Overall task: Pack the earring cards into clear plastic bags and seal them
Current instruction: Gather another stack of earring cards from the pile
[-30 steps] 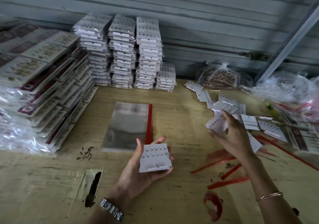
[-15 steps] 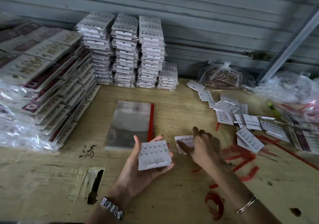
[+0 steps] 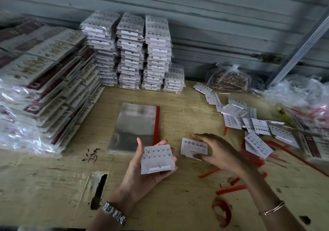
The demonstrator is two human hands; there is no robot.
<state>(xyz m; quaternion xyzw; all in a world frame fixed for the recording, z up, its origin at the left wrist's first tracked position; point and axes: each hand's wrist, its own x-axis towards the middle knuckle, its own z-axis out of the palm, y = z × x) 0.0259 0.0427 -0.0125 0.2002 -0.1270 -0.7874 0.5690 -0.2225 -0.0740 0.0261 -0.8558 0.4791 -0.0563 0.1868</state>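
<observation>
Here left hand [image 3: 142, 177] cups white rectangular stack [image 3: 157, 158], right hand [image 3: 220, 150] pinches flat card [image 3: 193, 146]

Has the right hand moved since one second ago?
Yes: the right hand moved left, away from the loose cards and closer to the red-edged bag stack.

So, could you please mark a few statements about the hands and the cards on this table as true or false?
1. The left hand holds earring cards. True.
2. The right hand is empty. False: it pinches a single card.
3. The clear bags lie right of the loose cards. False: they lie left of them.
4. Packed stacks stand at the back of the table, by the wall. True.
5. The watch is on the right wrist. False: it is on the left; the right wears a bracelet.
</observation>
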